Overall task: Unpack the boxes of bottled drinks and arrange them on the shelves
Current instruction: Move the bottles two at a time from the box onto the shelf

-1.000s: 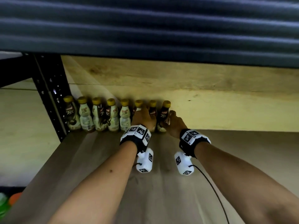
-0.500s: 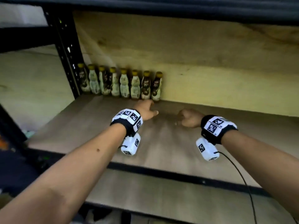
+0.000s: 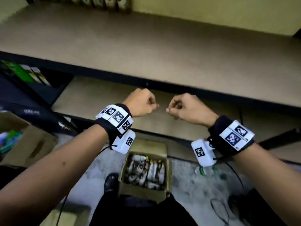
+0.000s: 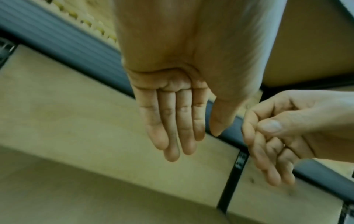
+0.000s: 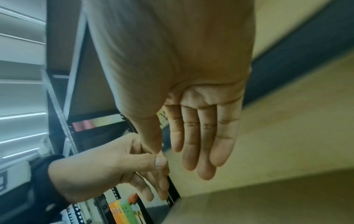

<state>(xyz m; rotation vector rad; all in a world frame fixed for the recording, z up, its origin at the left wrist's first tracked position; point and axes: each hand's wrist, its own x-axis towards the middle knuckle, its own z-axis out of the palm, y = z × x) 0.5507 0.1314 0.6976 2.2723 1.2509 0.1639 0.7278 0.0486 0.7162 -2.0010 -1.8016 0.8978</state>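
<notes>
- Head view: the left hand [image 3: 140, 102] and right hand [image 3: 187, 108] hang empty, fingers loosely bent, before the shelf [image 3: 146, 51]; the bottles [image 3: 146, 172] lie in the open box [image 3: 143, 192] on the floor.
- Left wrist view: fingers [image 4: 172, 121] relaxed, holding nothing.
- Right wrist view: fingers [image 5: 203, 136] loose, empty.

The shelf board [image 3: 146, 46] was plain tan, edged along its near side by a black rail [image 3: 114, 75]. The wall behind [image 3: 211, 13] was pale yellow. Both wristbands, left [image 3: 112, 126] and right [image 3: 228, 144], were black and carried white plates printed with black square-code patterns. The open box [image 3: 145, 191] near the person was brown cardboard; the bottles [image 3: 146, 172] inside showed white and dark brown labels with yellow caps. A second brown carton [image 3: 31, 144] stood at left. The floor [image 3: 187, 185] was mottled grey.
</notes>
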